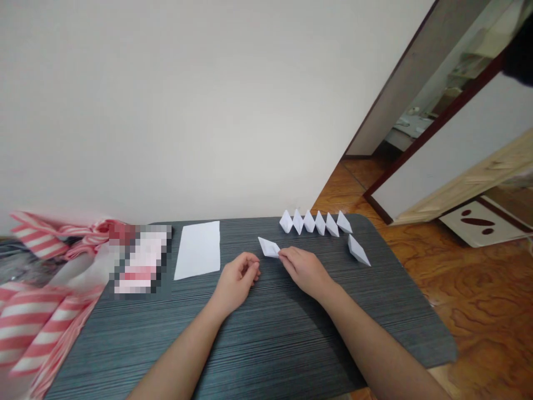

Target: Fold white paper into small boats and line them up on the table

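My right hand pinches the near corner of a small folded white paper boat that sits on the dark striped table. My left hand rests just left of it, fingers curled loosely with nothing visible in them. A row of several folded white paper boats stands along the far edge of the table. One more boat lies apart at the right. A flat stack of white paper lies to the left of my hands.
Red-and-white striped plastic bags crowd the table's left end, beside a blurred pink and white item. A plain wall rises behind the table. Wooden floor and an open doorway lie to the right.
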Demonstrator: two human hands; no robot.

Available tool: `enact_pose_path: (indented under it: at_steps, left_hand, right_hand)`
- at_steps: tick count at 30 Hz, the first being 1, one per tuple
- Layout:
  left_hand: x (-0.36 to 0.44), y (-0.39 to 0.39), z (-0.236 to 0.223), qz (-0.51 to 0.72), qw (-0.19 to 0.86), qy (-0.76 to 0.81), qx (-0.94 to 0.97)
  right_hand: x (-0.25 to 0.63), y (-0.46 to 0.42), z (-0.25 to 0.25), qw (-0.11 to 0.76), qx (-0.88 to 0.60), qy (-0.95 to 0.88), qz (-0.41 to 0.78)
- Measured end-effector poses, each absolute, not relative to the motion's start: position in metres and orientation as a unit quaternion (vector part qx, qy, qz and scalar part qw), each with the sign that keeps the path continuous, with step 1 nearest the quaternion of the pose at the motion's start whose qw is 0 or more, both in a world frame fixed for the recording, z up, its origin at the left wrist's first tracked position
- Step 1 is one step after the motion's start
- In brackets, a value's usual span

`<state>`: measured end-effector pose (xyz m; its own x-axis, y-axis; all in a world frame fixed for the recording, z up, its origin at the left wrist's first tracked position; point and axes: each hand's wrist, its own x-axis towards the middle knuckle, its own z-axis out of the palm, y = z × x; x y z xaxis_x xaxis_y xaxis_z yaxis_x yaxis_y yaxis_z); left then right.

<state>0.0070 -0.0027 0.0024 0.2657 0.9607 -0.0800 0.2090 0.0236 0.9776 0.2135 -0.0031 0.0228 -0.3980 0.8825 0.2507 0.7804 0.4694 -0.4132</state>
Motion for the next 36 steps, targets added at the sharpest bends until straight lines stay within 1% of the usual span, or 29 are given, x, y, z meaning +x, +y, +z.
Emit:
enact_pose_path:
  at_steps: [5,8,11,15,19,36]
  left_hand:
    - [0.007,-0.003,0.001,0.352,0.521,0.487,0.606]
    - [0.007,-0.003,0.000,0.354,0.516,0.482,0.613]
    - [0.006,-0.003,0.000,0.353,0.512,0.481,0.618]
    - [0.004,-0.003,-0.001,0.347,0.505,0.474,0.633]
    - [0.004,-0.003,-0.003,0.342,0.494,0.474,0.644]
    - [0.004,-0.003,0.000,0.319,0.484,0.477,0.660]
  right_hand:
    - [0.237,-0.007,0.044,0.224,-0.526,-0.816,0.086]
    - [0.257,-0.020,0.048,0.229,-0.545,-0.803,0.079]
    - [0.286,-0.042,0.037,0.229,-0.575,-0.783,0.056]
    - [0.331,-0.071,0.012,0.229,-0.639,-0.735,-0.003]
    - [0.358,-0.084,-0.006,0.226,-0.695,-0.682,-0.039]
    - [0.368,-0.074,-0.027,0.213,-0.720,-0.660,-0.035]
